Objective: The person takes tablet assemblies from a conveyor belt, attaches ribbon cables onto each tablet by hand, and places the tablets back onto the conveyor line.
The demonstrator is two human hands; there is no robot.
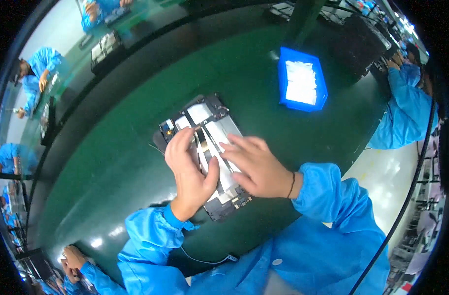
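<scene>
An opened tablet-like device [218,210] lies tilted on the green tabletop, its inside facing up. Silver-white battery-like panels [200,113] and dark strips fill it, with small circuit parts along the edges. My left hand [187,172] rests over its left side, fingers bent forward and thumb held apart. From the right, my right hand [259,164] reaches across the panels with its fingers spread, the fingertips on or just above them. Neither hand visibly grips anything. What lies directly under the fingers is hidden.
A blue bin [325,101] holding white pieces stands at the far right of the green table [121,142]. A thin cable [200,259] lies near my body. Co-workers in blue sleeves [404,115] sit right and left. Dark trays [105,51] are at the far left.
</scene>
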